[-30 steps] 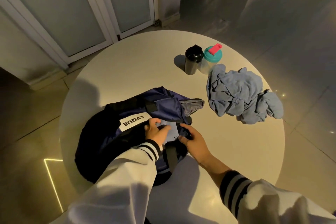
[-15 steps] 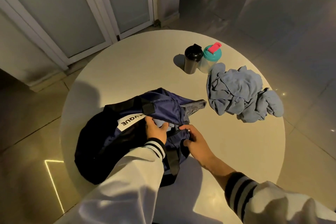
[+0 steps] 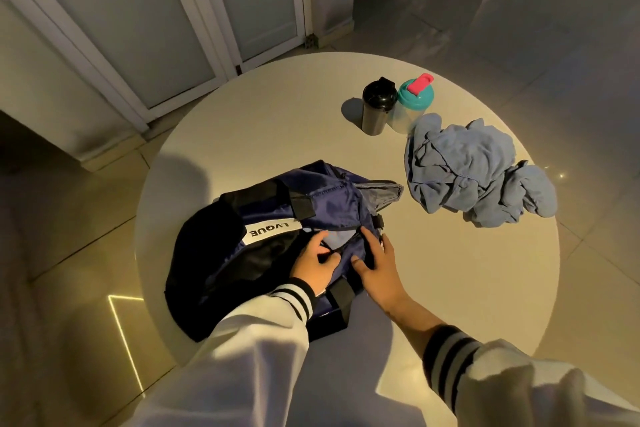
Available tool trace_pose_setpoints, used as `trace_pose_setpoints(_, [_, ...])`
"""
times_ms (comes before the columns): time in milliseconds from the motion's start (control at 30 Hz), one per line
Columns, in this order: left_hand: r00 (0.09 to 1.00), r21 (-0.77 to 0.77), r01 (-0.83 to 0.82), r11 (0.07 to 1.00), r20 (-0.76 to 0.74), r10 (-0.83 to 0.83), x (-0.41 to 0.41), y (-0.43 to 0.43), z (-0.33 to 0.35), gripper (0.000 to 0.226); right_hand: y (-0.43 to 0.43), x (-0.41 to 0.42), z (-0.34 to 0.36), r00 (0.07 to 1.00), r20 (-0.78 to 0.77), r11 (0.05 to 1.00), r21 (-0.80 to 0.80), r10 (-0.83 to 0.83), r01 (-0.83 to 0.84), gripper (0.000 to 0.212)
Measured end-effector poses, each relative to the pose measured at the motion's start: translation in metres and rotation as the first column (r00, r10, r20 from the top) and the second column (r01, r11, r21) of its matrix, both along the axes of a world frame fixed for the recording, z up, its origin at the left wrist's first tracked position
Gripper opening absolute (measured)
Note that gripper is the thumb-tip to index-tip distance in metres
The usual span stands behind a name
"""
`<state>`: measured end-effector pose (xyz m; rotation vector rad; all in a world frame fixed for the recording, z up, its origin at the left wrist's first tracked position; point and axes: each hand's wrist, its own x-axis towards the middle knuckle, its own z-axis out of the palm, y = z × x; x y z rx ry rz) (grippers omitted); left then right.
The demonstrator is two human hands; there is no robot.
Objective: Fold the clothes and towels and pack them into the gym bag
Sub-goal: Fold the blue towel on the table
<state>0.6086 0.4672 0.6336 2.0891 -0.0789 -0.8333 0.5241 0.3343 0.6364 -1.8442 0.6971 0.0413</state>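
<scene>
Sets both hands at the mouth of a navy-blue and black fabric gym bag (image 3: 322, 198), slumped at the near left of a round white table (image 3: 450, 288). Curls the right hand (image 3: 377, 267) over the near lip of the opening, fingers on top and thumb pointing left, gripping the dark edge. Lays the left hand (image 3: 313, 262) on the bag just beside it, fingers spread over the fabric; cannot tell whether pinching the edge or only touching it. Shows a patch of pale blue cloth (image 3: 337, 237) inside the opening, between the two hands. Bears a white label (image 3: 268, 230) with black letters, upside down from here, just beyond the left fingers. Leaves a crumpled pale blue heap of clothes or towels (image 3: 474, 170) unfolded toward the table's right edge, apart from the bag. Stands a black lidded plastic bottle (image 3: 377, 107) and a clear shaker with teal lid and pink flip cap (image 3: 414, 99) upright behind that heap, touching each other. Wears white sleeves (image 3: 242, 357) with black-striped cuffs.
</scene>
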Motion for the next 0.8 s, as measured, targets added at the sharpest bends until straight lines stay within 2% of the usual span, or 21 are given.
trace_pose_setpoints(100, [0.999, -0.040, -0.035, 0.999, 0.013, 0.035, 0.004, 0.001, -0.003, 0.063, -0.001, 0.009, 0.002, 0.999, 0.031, 0.997, 0.074, 0.008, -0.011, 0.057])
trace_pose_setpoints(200, [0.995, -0.098, -0.092, 0.991, -0.051, 0.088, 0.019, -0.007, -0.004, 0.068, -0.005, 0.018, -0.003, 0.998, 0.044, 0.995, 0.083, 0.048, -0.052, 0.057])
trace_pose_setpoints(367, [0.971, -0.106, -0.234, 0.966, -0.066, 0.228, 0.047, -0.025, -0.009, 0.061, -0.017, 0.038, 0.000, 0.995, 0.076, 0.989, 0.128, 0.061, -0.071, 0.061])
trace_pose_setpoints(600, [0.923, -0.254, -0.373, 0.892, -0.202, 0.329, 0.054, -0.034, -0.010, 0.059, -0.028, 0.053, 0.009, 0.989, 0.079, 0.961, 0.238, 0.125, -0.141, 0.058])
trace_pose_setpoints(667, [0.918, -0.251, -0.377, 0.891, -0.227, 0.325, 0.055, -0.032, -0.005, 0.058, -0.032, 0.054, 0.011, 0.985, 0.074, 0.954, 0.247, 0.157, -0.171, 0.057])
trace_pose_setpoints(800, [0.952, -0.192, -0.275, 0.942, -0.193, 0.238, 0.060, -0.029, -0.001, 0.066, -0.030, 0.062, 0.006, 0.973, 0.067, 0.945, 0.233, 0.222, -0.232, 0.059])
